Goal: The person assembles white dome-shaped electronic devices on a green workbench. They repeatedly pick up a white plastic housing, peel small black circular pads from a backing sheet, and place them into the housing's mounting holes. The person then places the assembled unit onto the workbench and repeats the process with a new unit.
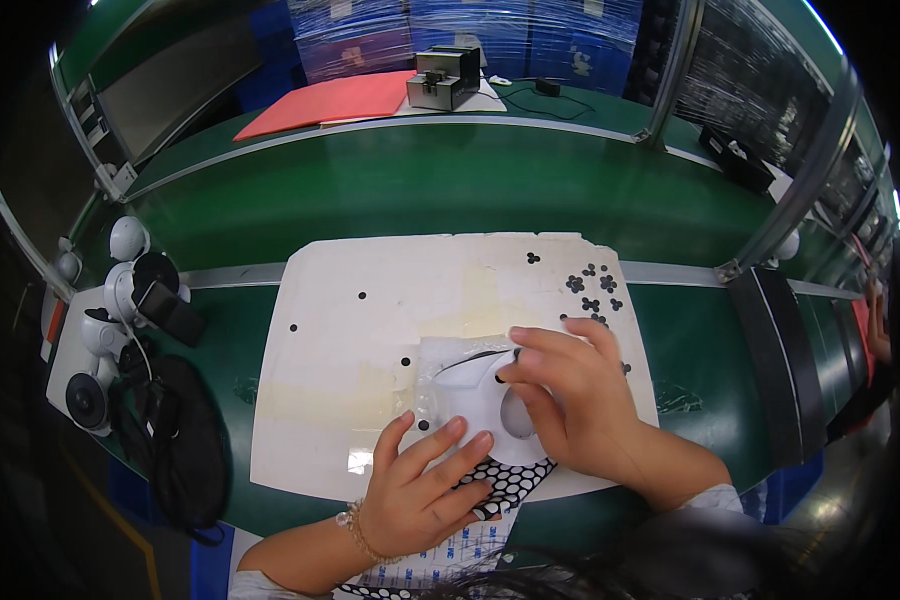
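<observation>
Our left hand (415, 495) reaches in from the lower edge with its fingers spread, two fingertips against the near side of a smooth white plastic housing (460, 405). That housing, with a round recess (517, 414) on its right part, lies right of the middle of a pale board (320, 400), over translucent bubble wrap (426, 358). Our right hand (595, 405) is bent over it, the fingers curled near its upper edge; a small black round pad (500, 378) shows at the fingertips, though we cannot tell whether they pinch it. Below the housing, beside our left fingers, we have a black sheet with white circles (515, 482). More black round pads (592, 304) cluster at the board's upper right.
</observation>
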`<action>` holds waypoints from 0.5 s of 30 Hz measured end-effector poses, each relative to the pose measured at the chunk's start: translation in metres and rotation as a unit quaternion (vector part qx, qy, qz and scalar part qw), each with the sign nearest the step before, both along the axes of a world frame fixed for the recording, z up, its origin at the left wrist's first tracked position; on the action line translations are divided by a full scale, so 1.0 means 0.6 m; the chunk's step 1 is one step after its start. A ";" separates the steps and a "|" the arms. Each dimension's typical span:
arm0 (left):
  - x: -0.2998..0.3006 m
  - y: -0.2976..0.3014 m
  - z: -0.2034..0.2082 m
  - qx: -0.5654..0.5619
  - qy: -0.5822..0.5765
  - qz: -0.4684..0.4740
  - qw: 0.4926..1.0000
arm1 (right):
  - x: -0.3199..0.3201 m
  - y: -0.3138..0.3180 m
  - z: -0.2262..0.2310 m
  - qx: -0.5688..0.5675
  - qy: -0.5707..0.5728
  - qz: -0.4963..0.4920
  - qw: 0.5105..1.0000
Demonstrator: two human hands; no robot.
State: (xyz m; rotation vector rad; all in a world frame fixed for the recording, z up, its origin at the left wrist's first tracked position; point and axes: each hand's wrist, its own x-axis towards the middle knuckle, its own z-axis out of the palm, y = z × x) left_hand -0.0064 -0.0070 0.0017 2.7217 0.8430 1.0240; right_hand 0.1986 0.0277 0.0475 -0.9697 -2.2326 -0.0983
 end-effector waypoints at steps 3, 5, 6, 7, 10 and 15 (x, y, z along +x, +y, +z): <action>-0.004 0.004 -0.007 0.012 0.017 -0.024 1.000 | 0.007 -0.027 0.001 0.034 -0.039 -0.041 0.998; -0.003 0.005 -0.012 0.018 0.010 -0.017 1.000 | 0.013 -0.035 -0.002 -0.042 0.033 -0.031 0.998; -0.003 0.003 -0.013 0.020 0.007 -0.015 1.000 | 0.016 -0.041 -0.005 -0.082 0.070 -0.028 0.994; -0.003 0.003 -0.012 0.020 0.006 -0.015 1.000 | 0.017 -0.045 -0.010 -0.104 0.094 -0.004 0.990; -0.001 0.005 -0.010 0.021 -0.005 -0.009 1.000 | 0.018 -0.052 -0.027 -0.168 0.145 0.040 0.974; 0.000 0.007 -0.014 0.037 -0.007 -0.006 0.999 | 0.011 -0.055 -0.035 -0.200 0.140 0.037 0.969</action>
